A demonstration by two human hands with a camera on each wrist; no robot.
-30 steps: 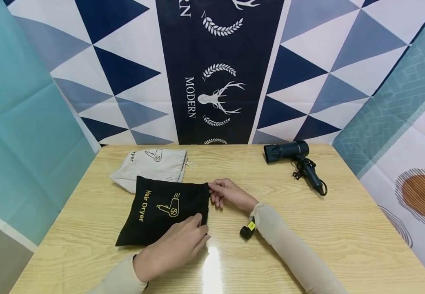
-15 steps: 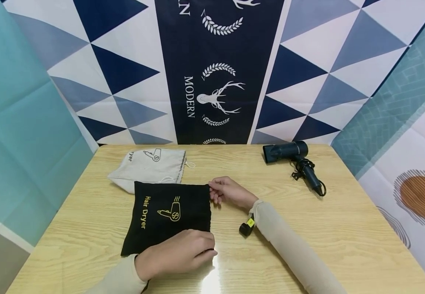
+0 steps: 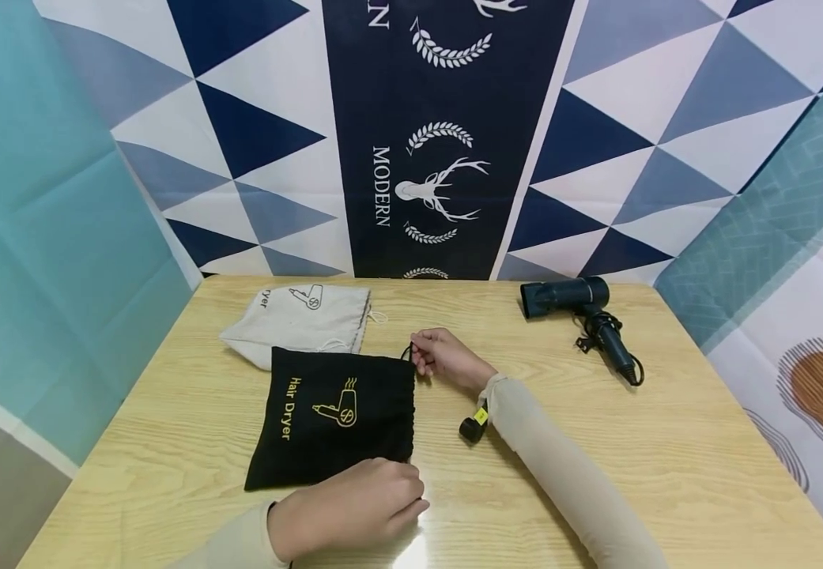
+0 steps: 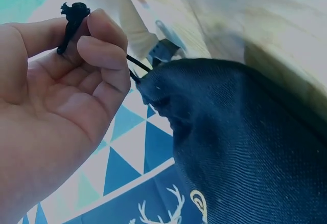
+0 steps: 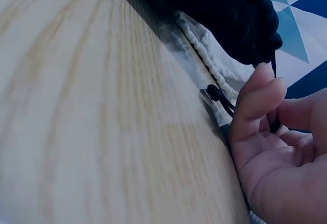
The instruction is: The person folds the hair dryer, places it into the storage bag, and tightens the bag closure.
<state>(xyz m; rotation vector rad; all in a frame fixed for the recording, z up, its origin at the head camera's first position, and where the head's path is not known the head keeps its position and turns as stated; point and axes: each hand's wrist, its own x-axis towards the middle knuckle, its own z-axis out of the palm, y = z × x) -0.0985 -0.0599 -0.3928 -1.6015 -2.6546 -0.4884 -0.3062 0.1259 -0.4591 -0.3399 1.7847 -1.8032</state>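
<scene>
Black fabric drawstring bag [image 3: 336,415]: left hand [image 3: 354,502] pinches thin black knotted cord [image 4: 75,18] toward five o'clock, right hand [image 3: 450,359] pinches matching cord [image 5: 221,98] toward two. Best tension evenly.

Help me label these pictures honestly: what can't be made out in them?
- Pale bag: head view, near part covered by the black bag.
- That bag's inside: head view, hidden by its cloth.
- Hold of the left hand on the black cord: head view, mostly hidden by the hand's back.
- Yellow print: left wrist view, cut off by the bottom edge.
- Hair dryer: head view, any markings too small to read.
</scene>
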